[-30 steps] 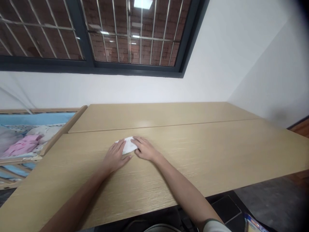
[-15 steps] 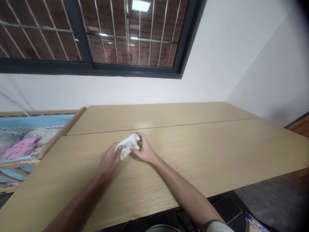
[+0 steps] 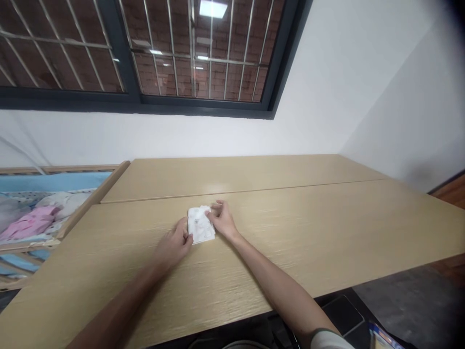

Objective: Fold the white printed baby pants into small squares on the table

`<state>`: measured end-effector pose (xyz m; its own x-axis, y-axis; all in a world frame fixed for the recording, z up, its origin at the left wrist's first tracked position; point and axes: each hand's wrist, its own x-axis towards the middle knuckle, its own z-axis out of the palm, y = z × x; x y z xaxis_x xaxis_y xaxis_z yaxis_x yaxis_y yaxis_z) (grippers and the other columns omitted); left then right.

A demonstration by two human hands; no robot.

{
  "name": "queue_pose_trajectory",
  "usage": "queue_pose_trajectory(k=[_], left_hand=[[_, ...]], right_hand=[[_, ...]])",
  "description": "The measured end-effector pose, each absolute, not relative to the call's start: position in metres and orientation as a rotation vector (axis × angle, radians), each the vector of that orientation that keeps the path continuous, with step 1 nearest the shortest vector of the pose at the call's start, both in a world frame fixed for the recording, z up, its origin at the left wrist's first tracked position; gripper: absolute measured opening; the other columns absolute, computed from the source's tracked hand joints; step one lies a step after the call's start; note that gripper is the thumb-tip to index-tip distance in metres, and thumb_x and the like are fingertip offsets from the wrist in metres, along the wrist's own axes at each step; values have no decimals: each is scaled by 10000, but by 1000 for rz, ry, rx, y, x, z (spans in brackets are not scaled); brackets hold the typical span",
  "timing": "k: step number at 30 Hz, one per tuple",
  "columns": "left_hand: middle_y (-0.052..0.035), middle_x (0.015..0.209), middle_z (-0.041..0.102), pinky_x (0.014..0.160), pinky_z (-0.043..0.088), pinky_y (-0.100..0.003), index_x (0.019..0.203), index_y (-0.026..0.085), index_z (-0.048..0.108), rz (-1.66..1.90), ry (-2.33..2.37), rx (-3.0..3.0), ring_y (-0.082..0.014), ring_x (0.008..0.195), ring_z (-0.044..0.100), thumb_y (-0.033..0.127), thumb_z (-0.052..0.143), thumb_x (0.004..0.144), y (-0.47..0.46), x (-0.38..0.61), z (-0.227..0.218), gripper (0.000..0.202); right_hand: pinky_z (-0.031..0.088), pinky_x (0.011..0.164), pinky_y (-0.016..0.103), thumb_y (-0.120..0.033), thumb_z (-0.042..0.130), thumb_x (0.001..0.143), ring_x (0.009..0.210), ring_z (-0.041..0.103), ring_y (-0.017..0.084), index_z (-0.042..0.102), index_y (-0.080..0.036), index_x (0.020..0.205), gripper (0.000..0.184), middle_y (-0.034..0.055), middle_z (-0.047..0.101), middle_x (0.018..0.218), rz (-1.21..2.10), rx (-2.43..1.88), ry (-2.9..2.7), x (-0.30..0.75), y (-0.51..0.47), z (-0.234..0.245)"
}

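A small white folded cloth (image 3: 201,231) with faint printed marks is held over the wooden tabletop, its flat face toward me. My left hand (image 3: 177,244) grips its left edge, the thumb near the lower left corner. At the upper right edge, my right hand (image 3: 224,221) pinches the cloth, thumb in front, with the other fingers partly behind or beyond it. Whether the cloth's lower edge touches the table is hard to tell.
The wide wooden table (image 3: 308,228) has a seam along its length. At left stands a wooden crib (image 3: 109,186) with blue lining and a pink cloth (image 3: 32,222). A barred window (image 3: 203,58) is above. A black object (image 3: 343,312) lies below the front edge.
The cloth has gone from bunched and tilted to a flatter, roughly square shape facing me. Both hands have shifted slightly right with it.
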<state>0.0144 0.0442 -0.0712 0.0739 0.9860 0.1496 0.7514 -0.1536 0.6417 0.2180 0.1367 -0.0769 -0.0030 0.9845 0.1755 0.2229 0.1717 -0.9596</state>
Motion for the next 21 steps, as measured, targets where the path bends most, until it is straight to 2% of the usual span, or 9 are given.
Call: queue_pose_trajectory(k=[4, 8, 15, 21], left_hand=[[-26, 888, 690, 751, 434, -325, 1354, 187, 471, 733, 1704, 2083, -217, 807, 654, 307, 477, 956, 43, 16, -68, 416], [-20, 875, 692, 742, 413, -317, 1314, 194, 499, 710, 1725, 2090, -219, 827, 653, 311, 472, 967, 44, 15, -67, 368], [-14, 866, 688, 730, 413, -314, 1289, 204, 521, 691, 1741, 2058, -213, 833, 656, 322, 470, 965, 46, 12, -67, 348], [-24, 872, 692, 719, 405, -319, 1252, 203, 534, 648, 1785, 2048, -220, 839, 655, 321, 467, 966, 47, 7, -62, 317]], right_hand=[[566, 720, 328, -343, 732, 791, 714, 630, 130, 525, -216, 1197, 473, 96, 659, 1209, 957, -1185, -1544, 218, 137, -80], [555, 705, 320, -335, 690, 814, 749, 635, 150, 565, -202, 1109, 347, 93, 672, 1136, 932, -1132, -1619, 219, 137, -81], [551, 684, 306, -333, 685, 813, 805, 643, 173, 581, -198, 1071, 309, 84, 667, 1082, 918, -1134, -1628, 218, 141, -85], [551, 725, 309, -346, 686, 825, 822, 650, 169, 589, -193, 1033, 275, 69, 667, 1055, 894, -1102, -1676, 217, 138, -82]])
